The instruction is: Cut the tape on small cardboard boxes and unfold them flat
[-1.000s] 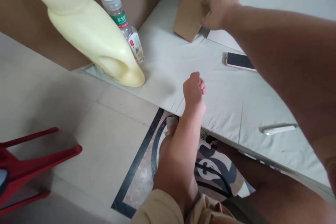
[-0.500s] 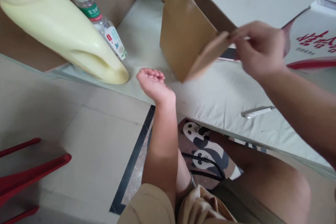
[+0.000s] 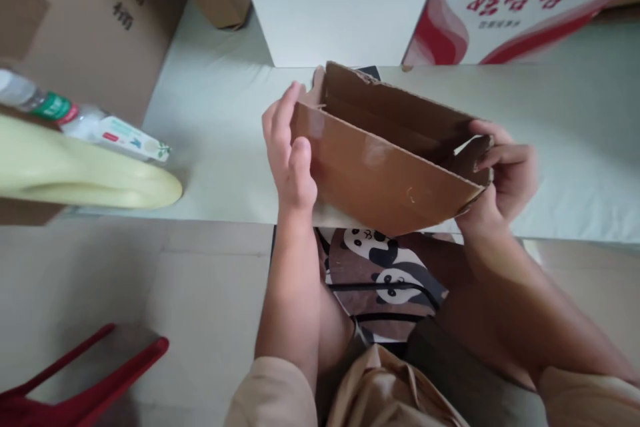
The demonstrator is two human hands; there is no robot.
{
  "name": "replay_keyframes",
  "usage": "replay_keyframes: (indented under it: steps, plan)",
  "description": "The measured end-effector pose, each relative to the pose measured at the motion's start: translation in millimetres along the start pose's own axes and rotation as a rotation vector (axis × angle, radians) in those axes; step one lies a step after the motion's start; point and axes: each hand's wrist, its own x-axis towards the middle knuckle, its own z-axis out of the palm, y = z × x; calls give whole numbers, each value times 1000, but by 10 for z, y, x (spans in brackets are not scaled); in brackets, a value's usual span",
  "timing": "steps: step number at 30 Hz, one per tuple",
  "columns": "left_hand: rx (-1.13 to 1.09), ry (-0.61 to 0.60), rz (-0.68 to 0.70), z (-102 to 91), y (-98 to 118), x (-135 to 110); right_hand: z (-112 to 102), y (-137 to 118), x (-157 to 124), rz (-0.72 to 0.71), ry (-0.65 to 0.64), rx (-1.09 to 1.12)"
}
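Observation:
An open-topped brown cardboard box [image 3: 370, 163] is held tilted over the table's near edge, its inside partly visible and its upper rim ragged. My left hand [image 3: 293, 153] presses against the box's left end, thumb on the near face and fingers up along the corner. At the right end my right hand [image 3: 505, 170] grips the box, fingers over a small flap on the rim and thumb beneath. Behind the box a dark flat object [image 3: 369, 72] shows only in part.
On the left lie a pale yellow mannequin-like form [image 3: 100, 167] and a clear bottle [image 3: 50, 105], before a large carton [image 3: 100, 33]. A white carton with red lettering [image 3: 520, 7] stands at the back. A red chair or stool [image 3: 115, 373] is at lower left.
My left hand has come up onto the box's left end. The box has turned, its opening now facing me more. The view has swung right, and the white-handled tool is out of sight.

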Motion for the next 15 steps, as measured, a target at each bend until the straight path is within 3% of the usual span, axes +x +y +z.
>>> replay_keyframes:
  steps: [2, 5, 8, 11, 15]
  plan:
    - [92, -133, 223, 66, -108, -28, -32, 65, -16, 5, 27, 19]
    - [182, -161, 343, 181, -248, -46, -76, 169, -39, -15, 62, 69]
    - [163, -41, 410, 333, -285, -58, -107, 270, -66, -22, 19, 64]
    - [47, 110, 392, 469, -227, -137, -145, 335, -91, 25, -90, 54]
    - [92, 140, 349, 510, -167, -333, -208, 348, -100, 37, -110, 68]
